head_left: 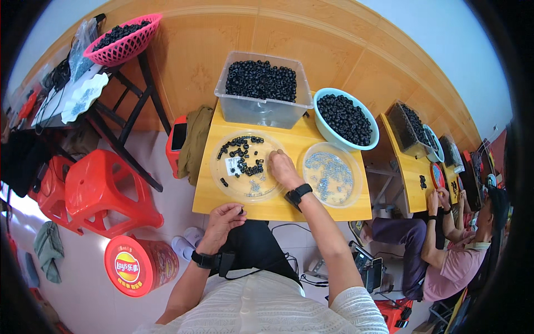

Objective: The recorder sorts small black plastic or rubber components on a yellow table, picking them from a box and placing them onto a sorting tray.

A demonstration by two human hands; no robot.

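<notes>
My left hand (225, 224) is closed in front of the table edge, pinching a small black ring-like part (241, 211) between thumb and fingertips. At the right side of a clear round tray (221, 189), my right hand (283, 168) points down with its fingers bunched; anything in them is hidden. Loose black ring-like parts (239, 151) lie in that tray, along with a white label and a few tiny shiny pieces (256, 186). Beside my right wrist, a second round tray (356, 192) holds many tiny silvery-blue pieces (331, 173).
At the table's back stand a clear bin (253, 113) and a pale blue bowl (332, 133), both full of black parts. Red stools (105, 183) and a red tub (130, 267) are left. A person (445, 256) works at another table to the right.
</notes>
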